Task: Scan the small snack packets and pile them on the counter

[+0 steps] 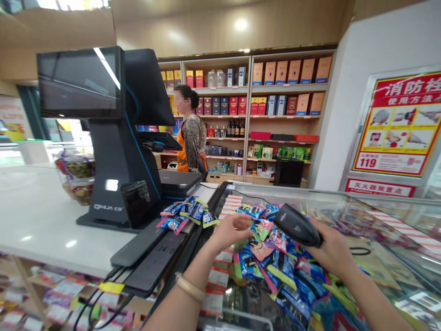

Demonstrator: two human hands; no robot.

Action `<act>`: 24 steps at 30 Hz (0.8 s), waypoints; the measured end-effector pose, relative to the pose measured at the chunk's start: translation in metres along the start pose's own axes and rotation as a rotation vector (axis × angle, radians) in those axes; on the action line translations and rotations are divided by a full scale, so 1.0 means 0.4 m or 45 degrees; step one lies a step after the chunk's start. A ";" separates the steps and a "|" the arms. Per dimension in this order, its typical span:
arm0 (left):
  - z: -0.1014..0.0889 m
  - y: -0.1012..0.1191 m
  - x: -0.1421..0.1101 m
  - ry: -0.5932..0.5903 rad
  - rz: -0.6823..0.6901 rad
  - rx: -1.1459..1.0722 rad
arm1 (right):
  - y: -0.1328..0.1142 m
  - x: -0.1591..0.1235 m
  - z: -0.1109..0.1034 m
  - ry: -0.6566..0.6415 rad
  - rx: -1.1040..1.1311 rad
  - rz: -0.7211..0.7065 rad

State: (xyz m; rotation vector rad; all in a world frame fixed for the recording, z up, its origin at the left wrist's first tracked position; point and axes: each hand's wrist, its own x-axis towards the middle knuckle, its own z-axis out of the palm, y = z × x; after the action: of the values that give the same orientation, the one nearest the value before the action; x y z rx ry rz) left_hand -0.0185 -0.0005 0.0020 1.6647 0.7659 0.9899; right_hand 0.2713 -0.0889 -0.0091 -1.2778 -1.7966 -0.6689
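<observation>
Gripping the black scanner [298, 225], the right hand [332, 248] closes around its handle above the right side of the large heap [289, 276] of packets. The scanner's head points left, toward the left hand [232, 230], with a gap between it and the fingertips. The left hand reaches in over the heap's upper left edge, fingers curled; I cannot tell whether they pinch a packet, since the fingertips blend into the colours there. A bracelet [190, 287] circles the left wrist.

The heap lies on the glass case [327, 194], spreading from beneath the scanner to the bottom of the view. Low down, packets fill the room between the 2 hands; above them the air is open. A thin cable [253, 196] crosses behind the left hand.

To the left, a small heap [191, 211] of packets sits at the counter's right edge, a narrow gap from the left hand. The slim box [141, 248] and a dark panel [155, 269] run along that edge, between the till [110, 170] and the left forearm. The counter [31, 197] stretches away left of the till. Well beyond the case, a person [195, 133] in an orange apron stands before the shelves [289, 119].
</observation>
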 end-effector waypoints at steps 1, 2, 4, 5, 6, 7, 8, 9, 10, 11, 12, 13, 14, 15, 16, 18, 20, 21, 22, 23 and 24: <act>0.011 -0.007 -0.006 -0.161 0.029 0.186 | 0.001 -0.001 0.001 0.000 -0.004 0.003; 0.019 -0.014 -0.011 -0.294 0.054 0.340 | 0.002 -0.001 0.002 -0.001 -0.010 0.007; 0.028 -0.025 -0.018 -0.453 0.096 0.554 | 0.002 -0.001 0.003 0.002 -0.023 0.005; 0.030 -0.029 -0.020 -0.485 0.109 0.618 | 0.000 0.000 0.002 0.006 -0.026 -0.002; 0.032 -0.032 -0.022 -0.488 0.118 0.659 | -0.002 0.001 0.001 0.006 -0.027 -0.010; 0.033 -0.035 -0.022 -0.470 0.129 0.679 | -0.006 0.002 -0.001 0.000 -0.027 -0.014; 0.034 -0.038 -0.022 -0.450 0.145 0.687 | -0.009 0.004 -0.003 -0.010 -0.024 -0.016; 0.035 -0.041 -0.022 -0.432 0.168 0.689 | -0.014 0.006 -0.005 -0.022 -0.021 -0.017; 0.036 -0.043 -0.022 -0.414 0.196 0.688 | -0.017 0.007 -0.007 -0.033 -0.019 -0.015; 0.037 -0.045 -0.022 -0.401 0.223 0.684 | -0.021 0.008 -0.009 -0.043 -0.017 -0.010; 0.037 -0.047 -0.022 -0.389 0.243 0.677 | -0.024 0.010 -0.010 -0.048 -0.016 -0.005; 0.036 -0.048 -0.022 -0.384 0.256 0.672 | -0.026 0.010 -0.011 -0.052 -0.014 -0.003; 0.036 -0.049 -0.022 -0.377 0.264 0.670 | -0.027 0.011 -0.011 -0.055 -0.011 0.000; 0.035 -0.048 -0.022 -0.372 0.268 0.669 | -0.027 0.011 -0.012 -0.057 -0.009 0.000; 0.033 -0.046 -0.022 -0.370 0.269 0.668 | -0.027 0.011 -0.012 -0.058 -0.007 -0.005; 0.031 -0.040 -0.021 -0.383 0.257 0.648 | -0.026 0.012 -0.012 -0.060 -0.013 -0.021; 0.029 -0.031 -0.021 -0.393 0.222 0.588 | -0.025 0.012 -0.012 -0.063 -0.023 -0.028; 0.028 -0.025 -0.021 -0.380 0.195 0.540 | -0.025 0.013 -0.013 -0.062 -0.028 -0.031; 0.027 -0.018 -0.021 -0.355 0.158 0.474 | -0.025 0.013 -0.013 -0.058 -0.031 -0.034; 0.027 -0.011 -0.022 -0.327 0.119 0.387 | -0.025 0.013 -0.014 -0.050 -0.034 -0.039; 0.026 -0.004 -0.022 -0.301 0.083 0.278 | -0.025 0.014 -0.014 -0.041 -0.038 -0.045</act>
State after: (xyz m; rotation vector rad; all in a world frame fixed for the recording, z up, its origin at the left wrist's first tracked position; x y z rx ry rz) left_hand -0.0135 -0.0121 -0.0032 1.9660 0.6828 0.7558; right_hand 0.2628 -0.0941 -0.0012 -1.2857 -1.8454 -0.7005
